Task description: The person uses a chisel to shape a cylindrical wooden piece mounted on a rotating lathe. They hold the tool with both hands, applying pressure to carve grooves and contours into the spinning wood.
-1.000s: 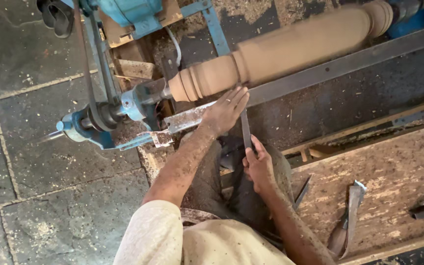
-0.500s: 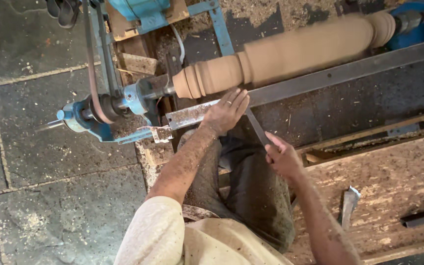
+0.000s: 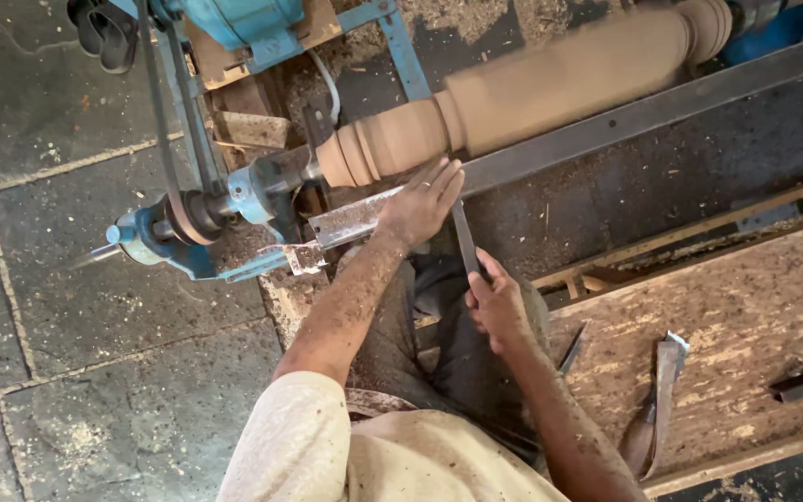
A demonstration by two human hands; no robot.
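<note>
A long turned wooden spindle lies across a blue lathe and looks blurred, as if spinning. My left hand rests on the metal tool rest with its fingers pressing down a dark flat chisel beside the beaded end of the spindle. My right hand grips the lower end of that chisel, close to my lap. Both forearms are dusted with sawdust.
The lathe's blue headstock and pulley with a drive belt stand at the left. A dark steel rail runs under the spindle. Other turning tools lie on a sawdust-covered wooden board at right. Stone floor tiles at left.
The view has shifted a little. My right hand has moved back left and nearer my body with the chisel handle, while my left hand has stayed on the tool rest.
</note>
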